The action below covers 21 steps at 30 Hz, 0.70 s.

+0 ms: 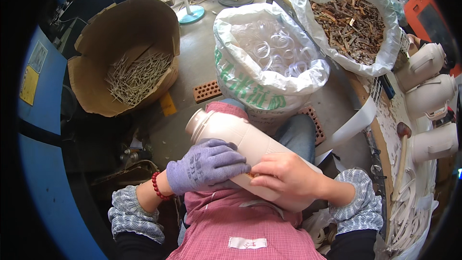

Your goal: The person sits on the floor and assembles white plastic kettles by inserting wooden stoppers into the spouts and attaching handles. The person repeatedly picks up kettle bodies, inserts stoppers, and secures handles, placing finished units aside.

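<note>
A cream-coloured plastic thermos jug body (250,137) lies slantwise across my lap, its round neck pointing to the upper left. My left hand (207,166), in a purple-grey knitted glove, is closed over its side. My bare right hand (284,175) rests against the jug's lower part with fingers pinched, their tips meeting the gloved fingertips. A small orange-brown bit shows under the right fingertips; what it belongs to is hidden. A pink checked apron (250,231) covers my front beneath the jug.
Ahead stands a white woven sack (250,84) of clear plastic rings. A cardboard drum (144,24) with thin pale sticks is at left, a sack of brown scraps (349,24) at far right. Similar jugs (430,96) and a wooden-handled mallet (403,135) lie on the right bench.
</note>
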Available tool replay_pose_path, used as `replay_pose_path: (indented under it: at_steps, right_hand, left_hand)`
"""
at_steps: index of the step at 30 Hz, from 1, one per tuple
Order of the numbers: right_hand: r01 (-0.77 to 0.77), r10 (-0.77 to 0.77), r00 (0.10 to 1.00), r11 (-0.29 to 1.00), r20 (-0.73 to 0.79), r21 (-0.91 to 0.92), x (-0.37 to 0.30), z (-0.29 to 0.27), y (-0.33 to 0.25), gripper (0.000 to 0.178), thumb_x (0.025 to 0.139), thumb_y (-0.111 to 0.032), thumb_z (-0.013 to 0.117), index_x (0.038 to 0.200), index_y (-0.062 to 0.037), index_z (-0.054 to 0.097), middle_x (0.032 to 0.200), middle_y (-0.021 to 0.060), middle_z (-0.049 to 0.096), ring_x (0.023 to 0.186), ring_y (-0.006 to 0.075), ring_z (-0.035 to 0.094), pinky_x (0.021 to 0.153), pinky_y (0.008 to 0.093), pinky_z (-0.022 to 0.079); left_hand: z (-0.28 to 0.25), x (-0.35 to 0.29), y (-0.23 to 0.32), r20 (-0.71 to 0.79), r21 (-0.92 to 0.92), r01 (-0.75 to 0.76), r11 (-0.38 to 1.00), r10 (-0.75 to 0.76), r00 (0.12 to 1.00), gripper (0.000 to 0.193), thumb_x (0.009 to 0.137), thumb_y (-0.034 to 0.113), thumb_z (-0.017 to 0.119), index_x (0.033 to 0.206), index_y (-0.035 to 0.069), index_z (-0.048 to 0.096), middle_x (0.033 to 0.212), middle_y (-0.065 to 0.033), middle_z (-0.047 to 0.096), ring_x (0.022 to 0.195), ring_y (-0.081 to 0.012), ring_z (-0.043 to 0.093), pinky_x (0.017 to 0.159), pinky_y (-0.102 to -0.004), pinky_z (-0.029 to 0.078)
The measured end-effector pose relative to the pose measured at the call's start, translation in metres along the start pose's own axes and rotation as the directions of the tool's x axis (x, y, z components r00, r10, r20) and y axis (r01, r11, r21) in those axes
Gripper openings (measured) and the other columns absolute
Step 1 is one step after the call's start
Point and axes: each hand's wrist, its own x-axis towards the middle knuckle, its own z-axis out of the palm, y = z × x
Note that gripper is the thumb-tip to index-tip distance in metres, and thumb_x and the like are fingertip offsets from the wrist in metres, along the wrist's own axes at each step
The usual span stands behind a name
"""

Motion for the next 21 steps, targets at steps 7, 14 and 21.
replay_pose_path:
  at_steps: [7,14,21]
  right_hand:
    - [0.039,-0.158,0.948,0.920,-0.278,-0.390,-0.037,-0.030,0.008,0.040,0.073,-0.022,0.074,0.102,0.0021,0.063,0.077,0.0126,0.062,0.069,0.0292,0.061,0.064,0.0365,0.050]
    - [-0.370,0.567,0.726,0.798,-0.389,0.475,-0.153,-0.113,0.042,0.032,0.085,-0.008,0.069,0.115,0.0029,0.063,0.094,0.0054,0.070,0.086,0.0109,0.064,0.079,0.0252,0.050]
    - [-0.941,-0.039,0.176,0.285,-0.984,-0.180,-0.314,-0.207,0.180,0.049,0.085,-0.022,0.067,0.127,-0.0029,0.051,0.118,0.0148,0.059,0.105,0.0316,0.057,0.092,0.0419,0.044]
  left_hand:
    - [-0.015,0.063,-0.009,-0.018,-0.071,0.118,0.991,-0.119,0.993,0.051,0.069,0.034,0.081,0.110,0.010,0.064,0.110,-0.0117,0.062,0.100,-0.0294,0.060,0.091,-0.0437,0.046]
    - [0.015,0.107,-0.037,0.050,-0.621,0.286,0.730,-0.327,0.944,0.059,0.077,0.027,0.076,0.126,0.004,0.053,0.137,-0.0148,0.044,0.129,-0.0273,0.041,0.104,-0.0397,0.036]
    - [0.107,0.266,-0.077,0.085,-0.699,0.362,0.617,-0.431,0.899,0.042,0.093,0.035,0.057,0.113,-0.002,0.056,0.099,-0.0121,0.061,0.092,-0.0166,0.055,0.080,-0.0311,0.046]
